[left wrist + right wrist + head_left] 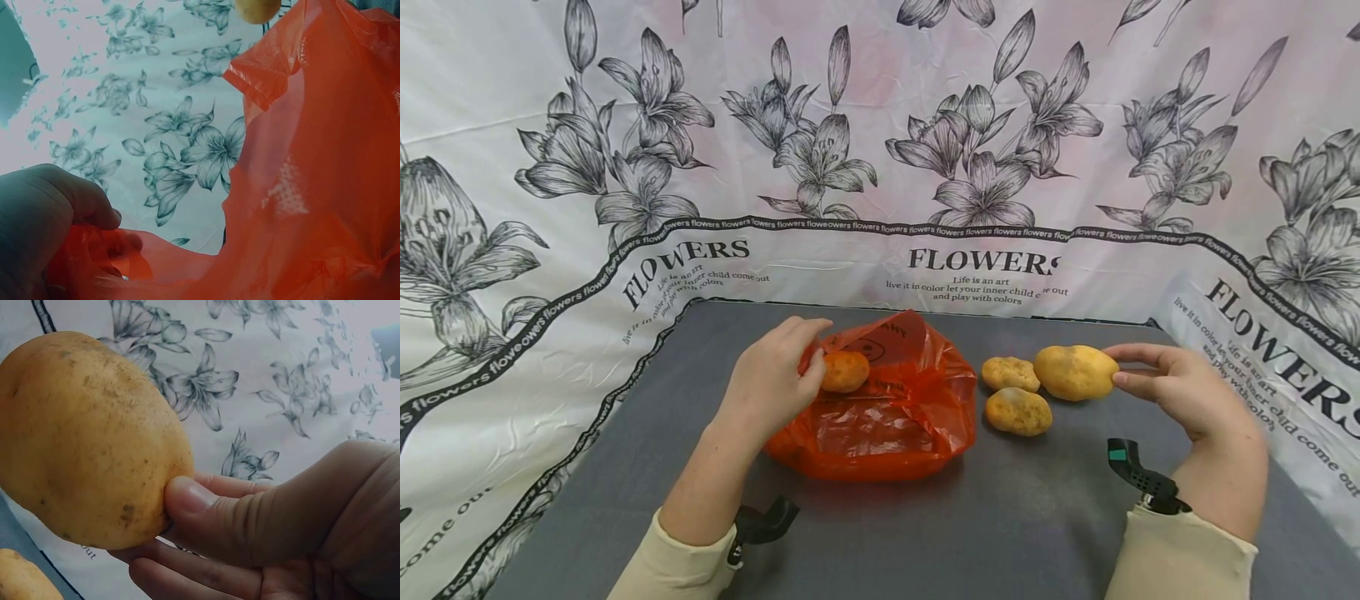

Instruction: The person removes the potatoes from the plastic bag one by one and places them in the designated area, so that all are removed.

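Observation:
My right hand point(1191, 387) pinches the end of a large yellow potato point(1077, 372) between thumb and fingers. In the right wrist view the thumb presses on the brown-flecked skin of this potato point(94, 440). At the left, my left hand point(775, 375) holds the rim of a red plastic bag point(880, 425), thumb and fingers closed over the thin film point(169, 259). One potato point(846, 372), tinted orange, shows at the bag's left side close to the left hand. Two smaller potatoes, one behind point(1009, 374) and one in front point(1018, 412), lie between the bag and the large potato.
The grey tabletop point(1000, 517) carries the bag and potatoes. A white cloth with printed black flowers point(985, 167) hangs behind and along both sides. Dark camera mounts sit on the left wrist point(767, 523) and right wrist point(1146, 479).

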`<state>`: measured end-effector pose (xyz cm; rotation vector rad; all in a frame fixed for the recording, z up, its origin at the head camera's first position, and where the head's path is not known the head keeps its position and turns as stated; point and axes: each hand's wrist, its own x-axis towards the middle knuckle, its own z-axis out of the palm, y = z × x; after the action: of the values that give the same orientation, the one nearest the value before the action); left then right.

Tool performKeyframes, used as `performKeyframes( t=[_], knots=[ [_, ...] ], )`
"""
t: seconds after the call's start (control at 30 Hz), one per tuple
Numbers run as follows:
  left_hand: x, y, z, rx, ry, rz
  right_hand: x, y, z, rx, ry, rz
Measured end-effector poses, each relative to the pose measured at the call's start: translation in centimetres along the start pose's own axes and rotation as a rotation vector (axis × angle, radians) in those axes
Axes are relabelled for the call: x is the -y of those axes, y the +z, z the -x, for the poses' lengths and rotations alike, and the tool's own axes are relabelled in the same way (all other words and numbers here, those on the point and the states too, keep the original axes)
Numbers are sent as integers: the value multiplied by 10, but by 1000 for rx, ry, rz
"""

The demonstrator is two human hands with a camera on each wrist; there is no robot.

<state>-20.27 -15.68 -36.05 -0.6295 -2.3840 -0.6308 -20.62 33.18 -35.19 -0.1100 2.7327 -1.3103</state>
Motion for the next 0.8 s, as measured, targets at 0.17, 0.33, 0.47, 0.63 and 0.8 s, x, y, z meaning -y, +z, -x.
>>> performKeyframes(
  t=[0.17,0.33,0.47,0.63,0.8],
  knots=[
    [0,0,0,7,-3,0,-8,-1,-1,19,17,9],
    [1,0,0,9,-3,1,-17,-4,-3,36,44,25],
    [2,1,0,8,-2,2,-24,-4,-5,39,70,32],
    [1,1,-1,23,-14,2,-30,-2,-8,38,91,55],
    [0,1,-1,40,-26,-3,-37,-2,-10,48,115,74]
  ],
)
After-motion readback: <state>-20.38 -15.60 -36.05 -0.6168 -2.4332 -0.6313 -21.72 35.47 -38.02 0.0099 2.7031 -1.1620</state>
